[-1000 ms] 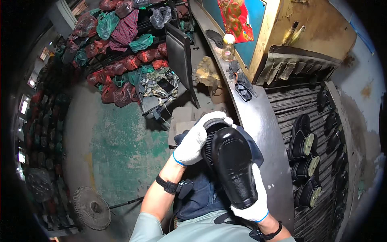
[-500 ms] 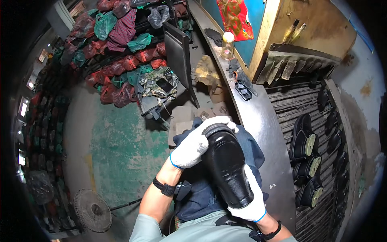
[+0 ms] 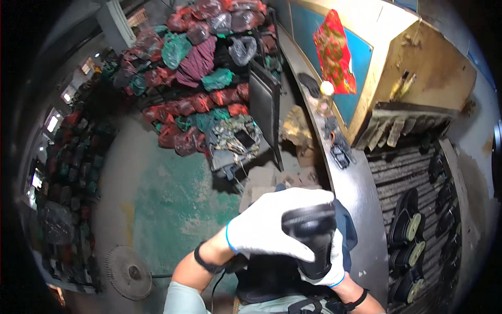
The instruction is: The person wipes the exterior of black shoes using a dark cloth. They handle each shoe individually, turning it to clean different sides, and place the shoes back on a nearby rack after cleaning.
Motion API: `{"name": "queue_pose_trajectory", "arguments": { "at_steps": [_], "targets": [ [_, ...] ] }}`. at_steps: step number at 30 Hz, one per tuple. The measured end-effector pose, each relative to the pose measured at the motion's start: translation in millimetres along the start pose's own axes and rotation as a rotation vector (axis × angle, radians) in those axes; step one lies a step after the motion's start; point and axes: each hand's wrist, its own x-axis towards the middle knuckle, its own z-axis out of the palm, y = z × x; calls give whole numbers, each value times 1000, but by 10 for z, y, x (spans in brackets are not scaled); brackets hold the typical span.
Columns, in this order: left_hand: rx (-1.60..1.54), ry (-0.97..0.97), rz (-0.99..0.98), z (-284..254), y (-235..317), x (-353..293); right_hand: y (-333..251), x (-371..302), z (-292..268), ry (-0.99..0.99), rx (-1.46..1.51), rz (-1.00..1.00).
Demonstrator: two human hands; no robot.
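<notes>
Between my two gloved hands is a glossy black shoe (image 3: 316, 226), held up over my lap with its rounded toe end raised toward the head view. My left hand (image 3: 264, 222), in a white knit glove with a blue cuff, wraps round the toe end, its thumb lying across the upper. Lower down, my right hand (image 3: 337, 261), gloved alike, grips the other end from the right side. That hand's fingers are partly hidden behind the shoe.
On my right runs a metal ledge (image 3: 358, 204) bearing a small black device (image 3: 340, 156) and a jar (image 3: 324, 104). Beyond it, black shoes (image 3: 407, 256) stand on a slatted conveyor (image 3: 395, 172) leading to a boxy machine (image 3: 418, 78). A fan (image 3: 128, 272) stands left; a cloth-covered chair (image 3: 266, 104) ahead.
The shoe has tipped so its toe end faces up and its upper looks foreshortened. My left hand has moved lower and nearer, over the toe. The whole view has shifted, with surroundings appearing further right.
</notes>
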Motion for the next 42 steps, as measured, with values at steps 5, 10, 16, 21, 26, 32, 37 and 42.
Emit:
{"name": "queue_pose_trajectory", "arguments": {
  "at_steps": [5, 10, 16, 21, 26, 32, 37, 42],
  "targets": [
    [1220, 26, 781, 830, -388, -728, 258, 147, -283, -183, 743, 113],
    [953, -465, 457, 1867, -1104, -1147, 572, 387, -350, -114, 1170, 531],
    [845, -238, 262, 2472, -1615, -1443, 114, 910, -613, -452, 716, 669],
    [695, -256, -58, 2652, -1719, -1701, -817, 512, -1267, -837, 314, -157],
    [59, -107, -116, 2308, -1475, -1493, -345, 205, -823, -707, 68, -196],
    [269, 300, 76, 1242, -1084, -1007, -27, 366, -689, -608, 301, -15],
    [83, 414, -33, 1191, -1206, -809, 248, 174, -523, -338, 732, 443],
    [137, 602, -431, 1148, -1207, -568, 55, 376, -245, -56, 556, 888]
  ]
}}
